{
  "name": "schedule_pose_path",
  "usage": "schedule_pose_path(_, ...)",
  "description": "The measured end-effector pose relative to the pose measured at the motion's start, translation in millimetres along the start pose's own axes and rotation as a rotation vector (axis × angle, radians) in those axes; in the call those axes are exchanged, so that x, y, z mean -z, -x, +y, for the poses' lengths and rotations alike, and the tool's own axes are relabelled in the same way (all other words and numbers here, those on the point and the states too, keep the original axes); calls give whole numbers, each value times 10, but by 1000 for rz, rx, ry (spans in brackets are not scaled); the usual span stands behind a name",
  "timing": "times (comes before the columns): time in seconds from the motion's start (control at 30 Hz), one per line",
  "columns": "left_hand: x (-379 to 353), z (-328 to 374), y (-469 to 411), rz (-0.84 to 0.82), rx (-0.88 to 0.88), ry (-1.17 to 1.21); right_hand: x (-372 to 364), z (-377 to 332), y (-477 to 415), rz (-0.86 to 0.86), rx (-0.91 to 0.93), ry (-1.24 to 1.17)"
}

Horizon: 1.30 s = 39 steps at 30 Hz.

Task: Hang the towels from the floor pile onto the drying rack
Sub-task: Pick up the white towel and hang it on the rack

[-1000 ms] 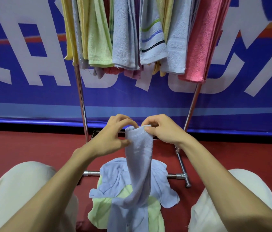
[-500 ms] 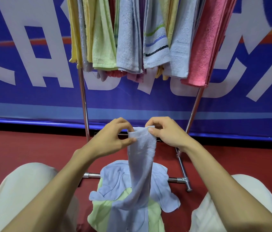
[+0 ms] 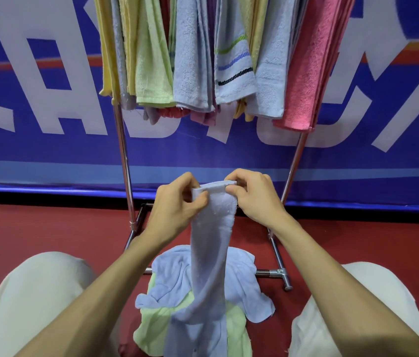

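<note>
The left hand (image 3: 177,202) and right hand (image 3: 252,199) each pinch a top corner of a long pale-blue terry towel (image 3: 211,240), held low between the uprights of the chrome tube drying rack (image 3: 123,161). The towel's lower end trails into the floor pile (image 3: 249,287) of crumpled blue and light-green cloths on the red floor (image 3: 48,233). Lifting it could drag a tangled cloth up too. The hem is bunched narrow, so the towel may hang folded. The rail looks crowded, and squeezing in might dislodge the pink terry towel (image 3: 303,86).
</note>
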<state>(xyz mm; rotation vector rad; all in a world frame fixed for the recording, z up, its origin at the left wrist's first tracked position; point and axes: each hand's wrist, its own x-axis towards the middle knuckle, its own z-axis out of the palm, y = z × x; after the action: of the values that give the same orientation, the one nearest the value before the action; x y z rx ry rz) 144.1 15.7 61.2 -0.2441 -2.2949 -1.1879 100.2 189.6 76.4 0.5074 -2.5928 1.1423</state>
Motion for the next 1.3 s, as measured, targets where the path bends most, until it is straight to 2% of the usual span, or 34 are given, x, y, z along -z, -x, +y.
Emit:
schedule_pose_path(0.1,-78,41,19,21,81,135,24,-14,34,67,-2,-57)
schedule_pose_path(0.23,-123,10,6,-78,291,471,109,9,51,111,0,-166)
schedule_pose_path(0.3,-184,3,64,-95,388,495,97,6,79,110,27,-193)
schedule_pose_path(0.37,-243,5,132,-145,412,520,68,8,97,128,38,-192)
schedule_pose_path(0.47,-249,22,199,-204,298,475,68,50,109,172,0,-256)
schedule_pose_path(0.53,-216,46,202,-140,179,368,89,29,122,204,2,-278)
schedule_pose_path(0.63,-139,200,173,-30,95,235,186,-142,90,224,82,-183)
schedule_pose_path(0.8,208,602,-117,44,-99,132,571,-643,-150,140,262,4)
schedule_pose_path(1.0,771,1194,-722,129,-280,82,1200,-1291,-454,268,379,-143)
schedule_pose_path(1.13,1063,1666,-1036,176,-307,166,1590,-1727,-643,318,423,-274)
schedule_pose_path(1.2,1131,1848,-1115,138,-284,254,1703,-1865,-722,370,438,-281)
schedule_pose_path(1.3,1219,2015,-1210,116,-252,260,1835,-2042,-770,403,451,-227)
